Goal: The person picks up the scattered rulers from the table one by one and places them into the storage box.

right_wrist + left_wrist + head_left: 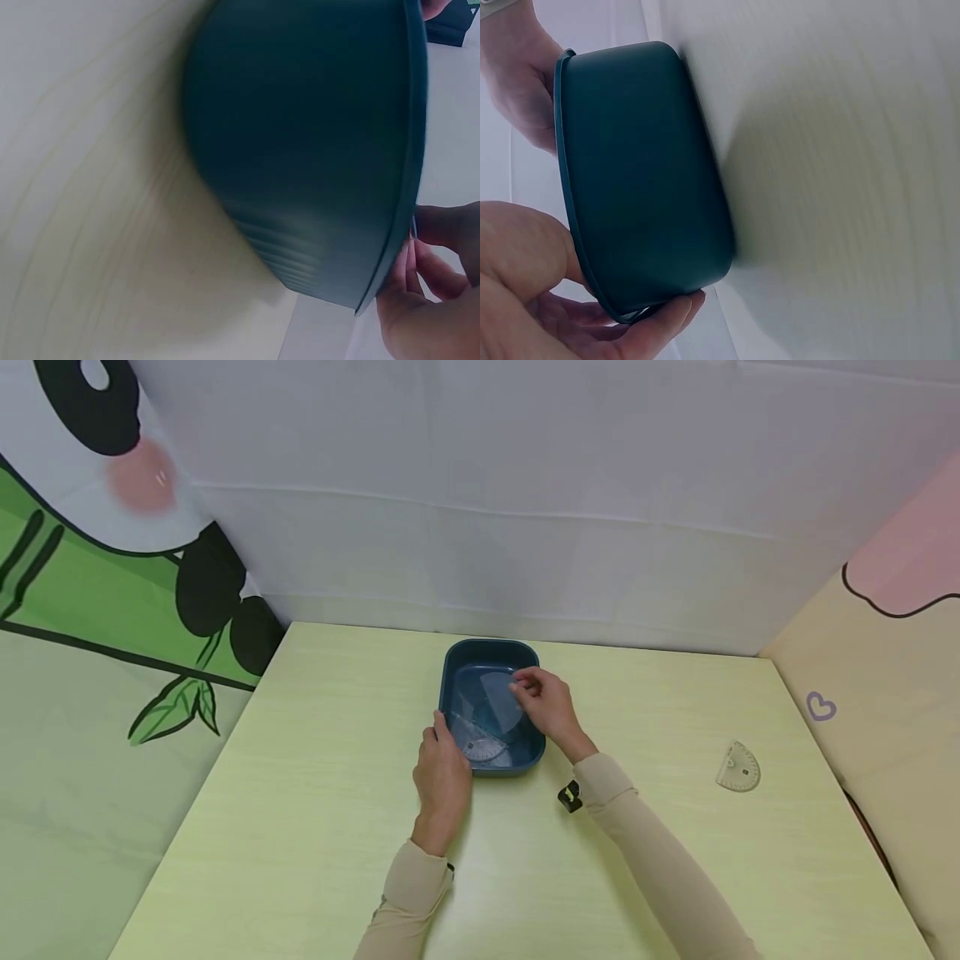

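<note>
A dark blue plastic bin (pixel 491 771) stands on the table. My left hand (pixel 444 777) grips its near left rim; in the left wrist view the thumb lies at the rim and fingers (pixel 660 326) curl along the outer wall. Over the bin's right side my right hand (pixel 551 703) pinches a clear flat plastic piece (pixel 499 700), its exact kind hard to tell. Inside the bin lies a clear protractor (pixel 483 749) with other see-through pieces whose outlines blur together. From the right wrist view, the bin's wall (pixel 315 142) hides most of the held piece.
Another clear protractor (pixel 738 767) lies on the table (pixel 315 793) at the right. A small black object (pixel 570 796) shows beside the right cuff. Behind the table hangs a white cloth wall (pixel 480 552), with printed panels at both sides.
</note>
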The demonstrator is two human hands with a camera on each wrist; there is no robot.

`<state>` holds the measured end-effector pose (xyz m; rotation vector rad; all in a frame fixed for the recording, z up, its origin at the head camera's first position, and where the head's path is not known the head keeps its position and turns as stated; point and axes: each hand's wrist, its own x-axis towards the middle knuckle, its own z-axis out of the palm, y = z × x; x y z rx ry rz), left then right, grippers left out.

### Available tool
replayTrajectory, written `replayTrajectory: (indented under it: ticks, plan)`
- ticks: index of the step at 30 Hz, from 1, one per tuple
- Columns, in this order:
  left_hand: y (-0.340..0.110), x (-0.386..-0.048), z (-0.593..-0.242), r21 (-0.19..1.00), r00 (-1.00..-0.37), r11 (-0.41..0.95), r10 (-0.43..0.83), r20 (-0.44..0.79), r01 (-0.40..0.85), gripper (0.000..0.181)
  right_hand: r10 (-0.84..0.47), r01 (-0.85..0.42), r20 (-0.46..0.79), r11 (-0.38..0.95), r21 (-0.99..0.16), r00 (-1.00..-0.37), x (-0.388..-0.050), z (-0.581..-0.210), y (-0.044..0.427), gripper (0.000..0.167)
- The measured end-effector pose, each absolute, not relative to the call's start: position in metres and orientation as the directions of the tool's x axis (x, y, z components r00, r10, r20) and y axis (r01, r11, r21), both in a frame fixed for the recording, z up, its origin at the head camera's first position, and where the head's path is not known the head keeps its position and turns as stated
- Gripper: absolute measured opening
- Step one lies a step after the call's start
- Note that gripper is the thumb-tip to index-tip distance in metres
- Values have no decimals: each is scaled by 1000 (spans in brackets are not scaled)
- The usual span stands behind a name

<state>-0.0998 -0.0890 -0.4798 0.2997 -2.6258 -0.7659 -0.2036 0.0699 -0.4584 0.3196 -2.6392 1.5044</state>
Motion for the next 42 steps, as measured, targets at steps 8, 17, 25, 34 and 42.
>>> replayTrajectory:
  ticks: [8,17,25,34,42]
  plan:
    - [-90,-100,-480,551,-889,832,-305,342,-73,54,-154,-247,194,534,-809,-969,-209,-461,57,20]
    - [-90,-100,-479,553,-894,828,-314,319,-94,53,-161,-240,180,567,-788,-970,-213,-463,43,19]
    - [-90,-100,-479,559,-894,823,-321,312,-101,51,-162,-240,178,605,-759,-971,-218,-466,38,18]
    - [-90,-100,-481,553,-886,829,-316,339,-83,51,-180,-250,176,624,-741,-968,-220,-469,32,18]
    - [-90,-100,-482,542,-881,837,-309,358,-74,51,-210,-267,170,646,-715,-963,-221,-470,26,19]
